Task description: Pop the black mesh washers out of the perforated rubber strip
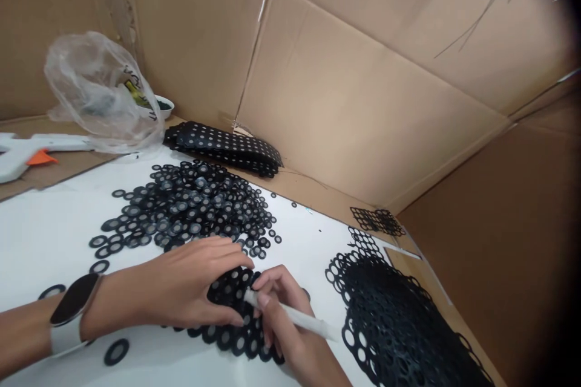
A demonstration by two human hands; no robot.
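Note:
My left hand (190,281) lies over a black perforated sheet (236,329) on the white table top (40,236), fingers curled down and pressing it; a watch sits on that wrist. My right hand (284,320) grips a thin white stick (295,316) like a pen, its tip on the sheet between the two hands. Just beyond the hands lies a heap of small black rings (190,208) with pale centres.
A pile of empty black punched webbing (399,320) lies at the right. A stack of dotted black sheets (227,146) sits by the cardboard wall (345,103). A clear plastic bag (97,94), a small bowl (164,106) and a white glue gun (27,154) are at the far left.

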